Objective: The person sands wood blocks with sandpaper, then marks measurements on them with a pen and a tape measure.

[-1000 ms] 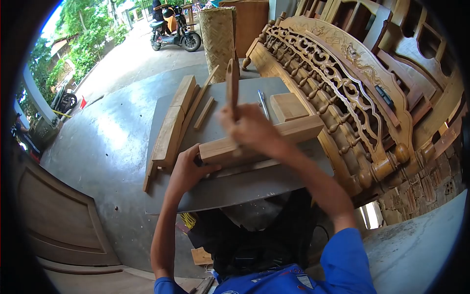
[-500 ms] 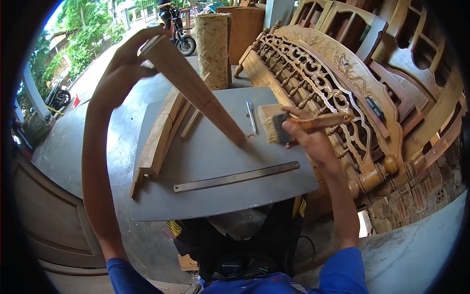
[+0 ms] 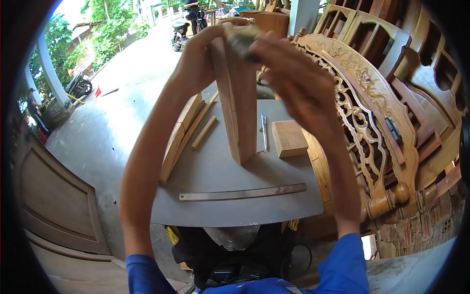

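Timber (image 3: 240, 112), a stout squared length, is held on end over the middle of the worktop (image 3: 220, 211), its lower end at or just above the grey surface; which of the two, I cannot tell. The left hand (image 3: 198, 56) grasps it near the top from the left side. The right hand (image 3: 296, 71), blurred, grips a brush (image 3: 242, 43) up against that same top end, though whether the bristles touch the wood is too smeared to tell. Nearer the person, a flat metal strip (image 3: 242, 192) lies crosswise. Just right of the upright piece rests a pen (image 3: 264, 130), with a short wooden block (image 3: 290, 139) beside it. To the left lie a thin stick (image 3: 204, 132) and, next to it, longer beams (image 3: 177, 134) side by side, partly behind the left forearm. Beyond the right edge leans a carved wooden panel (image 3: 364, 73); a panelled door (image 3: 58, 201) is at lower left. Further off, a person (image 3: 36, 111) stands at the far left, and a motorbike (image 3: 177, 36) is out on the bright paving.
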### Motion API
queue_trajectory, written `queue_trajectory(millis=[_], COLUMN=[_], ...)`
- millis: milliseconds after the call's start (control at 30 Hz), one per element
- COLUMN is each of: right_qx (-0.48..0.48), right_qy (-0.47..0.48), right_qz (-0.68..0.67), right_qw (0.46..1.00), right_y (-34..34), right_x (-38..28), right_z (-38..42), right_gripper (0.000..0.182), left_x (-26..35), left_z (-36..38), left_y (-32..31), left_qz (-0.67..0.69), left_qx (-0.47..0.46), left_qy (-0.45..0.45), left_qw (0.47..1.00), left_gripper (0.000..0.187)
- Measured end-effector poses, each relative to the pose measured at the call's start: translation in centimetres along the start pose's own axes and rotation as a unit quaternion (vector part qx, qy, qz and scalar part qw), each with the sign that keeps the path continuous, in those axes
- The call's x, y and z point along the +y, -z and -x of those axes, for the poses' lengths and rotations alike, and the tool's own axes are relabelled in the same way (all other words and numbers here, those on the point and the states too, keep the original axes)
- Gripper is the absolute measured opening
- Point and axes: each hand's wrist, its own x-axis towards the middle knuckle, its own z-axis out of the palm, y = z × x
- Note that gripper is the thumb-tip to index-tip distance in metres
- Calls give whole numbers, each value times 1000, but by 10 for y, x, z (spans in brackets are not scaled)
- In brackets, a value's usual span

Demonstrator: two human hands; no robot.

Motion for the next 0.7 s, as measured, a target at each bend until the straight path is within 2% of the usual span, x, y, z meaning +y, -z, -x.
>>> queue_trajectory(millis=[67,133,200,300,333,367,400,467,533,600,667,700], right_qx=[-102,-220,-372,-397,-326,-343,-236,-133,-60,-5,-70,-103], right_qy=[67,54,38,-108,-169,-201,-16,35,26,5,48,66], right_qz=[105,23,-4,-117,-213,-136,-75,38,105,137,131,141], right_qw=[987,974,927,904,906,907,969,990,992,991,988,982], right_y=[-14,-26,-37,-35,-31,-16,-12,9,24,21,4,-4], right_x=[6,-8,-19,-10,-2,-6,11,7,-5,-11,-12,-13], right_z=[26,79,111,97,83,52,41,12,-10,-16,5,19], right_gripper=[34,36,36,36,40,44,45,36,28,23,35,42], left_x=[-2,-4,-5,-6,-7,-10,-12,-21,-27,-5,3,3], left_z=[-6,-11,-9,-9,-7,-11,-16,-24,-11,-3,0,-4], left_y=[-3,6,7,-11,-14,-6,10,34,10,5,-7,-2], left_qz=[13,2,-12,-14,-22,51,31,0,-58,6,49,54], left_qx=[2,49,98,56,41,-53,-67,-96,109,39,-56,-63], left_qy=[6,-1,-8,-3,-6,8,17,33,-110,6,3,4], left_qw=[1000,999,995,998,999,997,997,995,986,999,997,997], left_gripper=[46,47,47,46,46,41,45,56,40,42,43,40])
